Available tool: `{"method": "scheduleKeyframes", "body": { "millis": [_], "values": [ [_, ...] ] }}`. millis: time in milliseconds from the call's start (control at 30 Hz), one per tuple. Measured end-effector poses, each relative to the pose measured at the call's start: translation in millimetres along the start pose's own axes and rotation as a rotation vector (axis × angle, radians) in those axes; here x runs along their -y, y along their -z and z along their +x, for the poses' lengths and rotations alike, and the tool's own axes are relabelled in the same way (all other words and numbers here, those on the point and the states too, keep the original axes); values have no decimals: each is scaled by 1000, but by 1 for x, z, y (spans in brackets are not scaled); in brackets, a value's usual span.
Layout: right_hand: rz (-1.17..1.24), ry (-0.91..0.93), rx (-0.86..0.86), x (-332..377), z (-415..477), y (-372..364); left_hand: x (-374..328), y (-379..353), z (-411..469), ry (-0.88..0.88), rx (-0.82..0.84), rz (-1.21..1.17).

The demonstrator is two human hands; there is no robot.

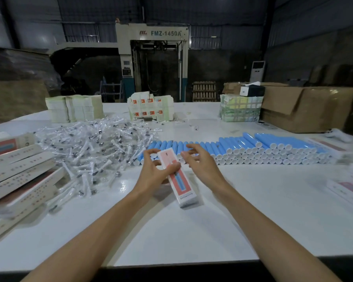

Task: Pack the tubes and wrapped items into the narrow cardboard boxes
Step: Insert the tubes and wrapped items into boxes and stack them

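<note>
Head view: the narrow box (183, 188) sits mid-table (253, 210), its long axis running from 11 o'clock at the far end to 5 o'clock. Blue tubes (253, 149) lie in rows behind it toward 1 o'clock, the wrapped items (94, 143) are heaped at 10, and stacked boxes (18, 171) are at 9. The left hand (153, 174) grips the box's middle, thumb on top. The right hand (202, 163) hovers beside its far end, fingers loosely spread, holding nothing.

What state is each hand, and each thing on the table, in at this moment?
narrow box: held, tilted
left hand: grips the narrow box
right hand: fingers spread, holding nothing
blue tubes: lying stacked in rows
wrapped items: loose heap
brown carton: flap open
</note>
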State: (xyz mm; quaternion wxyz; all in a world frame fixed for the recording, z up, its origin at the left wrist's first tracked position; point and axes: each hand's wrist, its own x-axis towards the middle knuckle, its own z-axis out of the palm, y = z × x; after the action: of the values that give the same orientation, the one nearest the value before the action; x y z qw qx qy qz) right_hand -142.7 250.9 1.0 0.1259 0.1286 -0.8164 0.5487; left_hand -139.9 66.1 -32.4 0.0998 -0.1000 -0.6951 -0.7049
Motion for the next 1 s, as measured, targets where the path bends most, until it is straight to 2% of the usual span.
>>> {"method": "scheduleKeyframes", "body": {
  "millis": [133,200,300,400,467,567,667,800,900,1000],
  "values": [
    [-393,101,230,9,-31,-10,2,5,4,20,-85,-105],
    [-547,185,241,7,-44,-11,4,0,5,53,-80,-160],
    [-686,275,112,0,-55,-6,10,-9,7,80,2,-213],
    [-851,227,-9,-4,-62,7,14,-15,3,87,179,-222],
    [-875,216,-51,-7,-67,22,13,-18,0,77,273,-198],
    [-907,240,-125,-15,-75,61,9,-18,-5,12,303,-104],
    [-978,169,-248,-31,-87,124,8,-14,-6,-85,300,-19],
    [-1207,4,-391,-55,-114,217,13,-13,-2,-136,265,35],
    [-1361,-104,-448,-70,-135,268,18,-12,2,-191,262,113],
    [-1501,-202,-432,-80,-150,302,26,-7,8,-224,262,226]
  ]
}}
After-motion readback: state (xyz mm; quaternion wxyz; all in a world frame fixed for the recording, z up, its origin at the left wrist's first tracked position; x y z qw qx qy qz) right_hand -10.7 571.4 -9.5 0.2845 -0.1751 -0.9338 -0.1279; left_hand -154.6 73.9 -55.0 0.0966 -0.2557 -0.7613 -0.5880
